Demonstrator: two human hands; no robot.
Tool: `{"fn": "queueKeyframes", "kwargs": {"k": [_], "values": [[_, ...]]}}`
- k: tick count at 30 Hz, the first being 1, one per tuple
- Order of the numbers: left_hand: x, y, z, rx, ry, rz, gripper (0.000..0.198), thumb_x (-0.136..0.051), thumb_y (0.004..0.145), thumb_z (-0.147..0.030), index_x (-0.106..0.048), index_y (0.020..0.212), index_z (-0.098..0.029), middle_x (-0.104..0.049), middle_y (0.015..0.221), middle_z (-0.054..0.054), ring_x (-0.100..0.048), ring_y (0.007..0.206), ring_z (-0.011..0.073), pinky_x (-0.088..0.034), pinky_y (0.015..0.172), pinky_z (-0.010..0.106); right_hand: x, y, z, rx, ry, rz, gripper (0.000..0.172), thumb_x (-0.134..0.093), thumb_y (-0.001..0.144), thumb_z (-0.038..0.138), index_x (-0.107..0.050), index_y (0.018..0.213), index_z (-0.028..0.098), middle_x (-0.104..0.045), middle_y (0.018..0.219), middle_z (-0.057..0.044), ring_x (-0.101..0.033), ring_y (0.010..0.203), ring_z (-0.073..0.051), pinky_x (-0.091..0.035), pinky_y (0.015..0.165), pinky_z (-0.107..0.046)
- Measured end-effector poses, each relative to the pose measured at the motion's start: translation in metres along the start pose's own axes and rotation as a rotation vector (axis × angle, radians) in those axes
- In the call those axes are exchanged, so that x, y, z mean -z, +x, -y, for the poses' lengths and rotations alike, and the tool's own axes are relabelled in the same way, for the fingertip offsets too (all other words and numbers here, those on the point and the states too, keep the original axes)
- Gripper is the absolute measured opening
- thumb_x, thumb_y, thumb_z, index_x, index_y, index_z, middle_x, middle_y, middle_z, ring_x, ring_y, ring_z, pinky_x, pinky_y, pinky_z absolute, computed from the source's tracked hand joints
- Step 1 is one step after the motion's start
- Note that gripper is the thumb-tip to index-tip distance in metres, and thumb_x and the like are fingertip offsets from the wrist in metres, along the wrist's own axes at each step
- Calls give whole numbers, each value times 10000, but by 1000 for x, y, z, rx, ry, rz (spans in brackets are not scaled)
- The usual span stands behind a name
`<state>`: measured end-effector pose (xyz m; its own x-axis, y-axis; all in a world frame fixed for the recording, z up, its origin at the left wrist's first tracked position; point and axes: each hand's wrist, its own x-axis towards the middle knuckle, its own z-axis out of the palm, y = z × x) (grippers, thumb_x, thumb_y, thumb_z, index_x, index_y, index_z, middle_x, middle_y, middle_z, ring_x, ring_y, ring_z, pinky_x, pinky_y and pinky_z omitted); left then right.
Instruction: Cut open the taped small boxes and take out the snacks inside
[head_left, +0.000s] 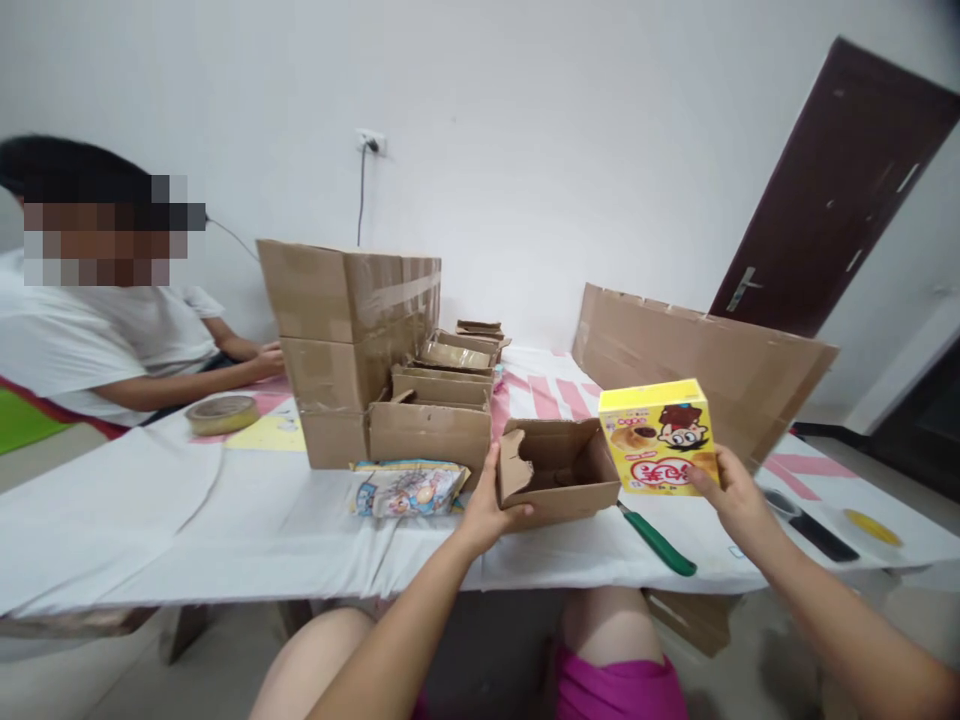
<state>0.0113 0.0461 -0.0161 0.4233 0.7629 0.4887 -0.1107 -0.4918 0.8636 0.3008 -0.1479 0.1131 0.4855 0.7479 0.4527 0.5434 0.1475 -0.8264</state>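
Observation:
My left hand [491, 505] grips the left end of a small open cardboard box [564, 502], thumb at the flap and fingers along the front. In my right hand [731, 490] is a yellow snack box [656, 440] with a cartoon figure and red lettering, which looks upside down. It is held up just right of the cardboard box, beside its right end. A printed snack bag [409, 488] lies on the table left of my left hand. Below the snack box rests a green-handled tool [658, 540], probably a knife; its blade is mostly hidden.
Stacked taped cartons [322, 375] stand at left, with several open boxes [431, 432] in a row behind. A cardboard panel [690, 345] rises at right. Tape rolls [221, 414] and a black-handled item [825, 535] lie on the white-covered table [262, 540]. Another person [112, 330] sits at left.

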Motion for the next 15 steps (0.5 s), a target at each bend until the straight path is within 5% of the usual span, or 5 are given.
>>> {"fn": "queueKeyframes", "kwargs": {"k": [5,11,15], "values": [[-10,-3,10,27,206,-74,777,-603,831,-335,-199,1484,-217,-344,1520,155,-373,1382,299,-304,1125,491,-4,-21,-10,42,-173,78,545,-691,712,566,-543,1106,220,-689,1037,-76,-659,913,-255,-556,789,-374],[-19,-27,-2,-304,528,-336,521,-577,850,-278,-424,1343,-201,-492,1351,154,-428,1306,323,-304,1090,537,-20,-54,-42,20,-227,201,513,-682,717,491,-541,1124,213,-681,1070,-80,-650,980,-278,-538,858,-405],[-31,-56,-5,-465,587,-196,414,-601,824,-292,-533,1230,-246,-598,1178,131,-551,1143,322,-376,1018,525,-38,-74,-63,53,-305,247,511,-702,694,373,-560,1158,215,-651,1155,-96,-615,1085,-298,-493,950,-448]]}}
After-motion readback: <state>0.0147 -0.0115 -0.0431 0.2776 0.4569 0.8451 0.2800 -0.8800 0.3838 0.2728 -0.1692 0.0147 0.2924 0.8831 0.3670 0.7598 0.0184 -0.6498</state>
